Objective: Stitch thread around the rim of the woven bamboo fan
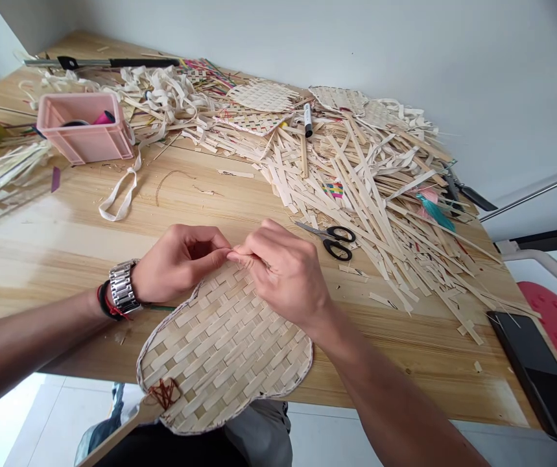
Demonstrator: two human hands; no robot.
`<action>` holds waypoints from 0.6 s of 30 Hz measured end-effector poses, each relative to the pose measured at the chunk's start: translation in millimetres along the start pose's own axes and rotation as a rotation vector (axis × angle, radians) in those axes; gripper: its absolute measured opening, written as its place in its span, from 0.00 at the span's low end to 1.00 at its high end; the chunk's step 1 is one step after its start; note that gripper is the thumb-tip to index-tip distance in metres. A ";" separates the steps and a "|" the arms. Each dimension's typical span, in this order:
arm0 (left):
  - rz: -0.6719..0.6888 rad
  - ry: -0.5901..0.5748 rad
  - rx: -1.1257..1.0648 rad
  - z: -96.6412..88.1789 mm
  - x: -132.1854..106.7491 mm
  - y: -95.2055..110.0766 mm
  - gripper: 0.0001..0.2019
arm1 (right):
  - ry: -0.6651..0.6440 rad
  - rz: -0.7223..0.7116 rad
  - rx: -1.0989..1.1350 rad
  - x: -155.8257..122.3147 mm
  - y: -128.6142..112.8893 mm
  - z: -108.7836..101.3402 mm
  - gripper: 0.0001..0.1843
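1. The pink box point(81, 144) stands far left on the table point(200, 217).
2. The left hand point(178, 263) pinches the far rim of the fan point(229, 347); the exact strand is hidden.
3. The fan spans the table's near edge, handle toward near left. Rim work seems in hand; the next move calls for a fine, steady pinch.
4. The right hand point(283, 272) pinches the same rim.
5. Scissors point(327, 233) lie just beyond, open.

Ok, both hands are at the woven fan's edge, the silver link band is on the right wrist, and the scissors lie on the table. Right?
Not quite: the head view shows the silver link band on the left wrist, not the right. The left hand, right hand, woven fan and scissors are as you say.
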State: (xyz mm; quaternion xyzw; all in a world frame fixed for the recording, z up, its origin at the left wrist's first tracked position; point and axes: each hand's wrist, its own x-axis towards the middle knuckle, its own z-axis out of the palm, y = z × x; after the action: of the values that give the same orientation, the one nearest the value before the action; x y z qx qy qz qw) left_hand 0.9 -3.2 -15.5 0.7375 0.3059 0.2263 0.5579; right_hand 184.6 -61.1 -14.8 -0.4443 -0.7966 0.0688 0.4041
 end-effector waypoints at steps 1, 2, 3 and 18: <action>0.000 0.000 -0.001 0.0 -0.1 0.0 0.11 | 0.001 -0.001 0.001 0.0 0.1 0.1 0.14; 0.000 -0.001 0.000 -0.1 -0.2 0.2 0.11 | 0.004 0.003 0.004 0.1 0.2 0.2 0.14; 0.001 0.001 0.001 -0.4 -0.4 0.4 0.11 | 0.010 0.011 0.007 0.1 0.2 0.2 0.14; -0.030 0.062 0.013 -5.0 1.8 5.7 0.10 | 0.025 0.062 0.068 2.5 0.2 -10.6 0.09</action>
State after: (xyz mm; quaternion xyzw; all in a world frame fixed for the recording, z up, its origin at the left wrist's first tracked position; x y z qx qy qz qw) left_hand -0.1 0.3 -8.6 0.7292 0.3355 0.2385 0.5467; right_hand 191.5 -61.7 -6.4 -0.4554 -0.7745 0.1028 0.4268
